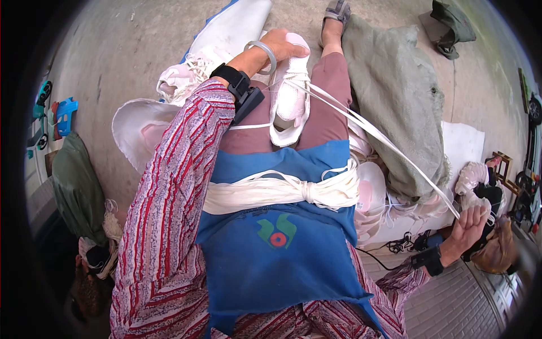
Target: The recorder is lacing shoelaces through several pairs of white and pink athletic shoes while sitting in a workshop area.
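Note:
Between my thighs rests a white and pale pink shoe [291, 107], its toe pointing away from me. My left hand [282, 45] is closed round its toe end. A white shoelace [384, 138] runs taut from the shoe's eyelets out to the lower right. There my right hand [468, 226], stretched far to the side, is closed in a fist on the lace. Another stretch of lace lies across my left thigh. Over my blue apron [226, 277] lies a tied bundle of white laces [259, 192].
More white and pink shoes [192, 73] lie beyond my left forearm. Further shoe parts [370, 192] are heaped at my right, beside a grey-green cloth [389, 85]. A dark green sack [79, 186] stands at far left. Brown cloth [494, 248] lies past my right hand.

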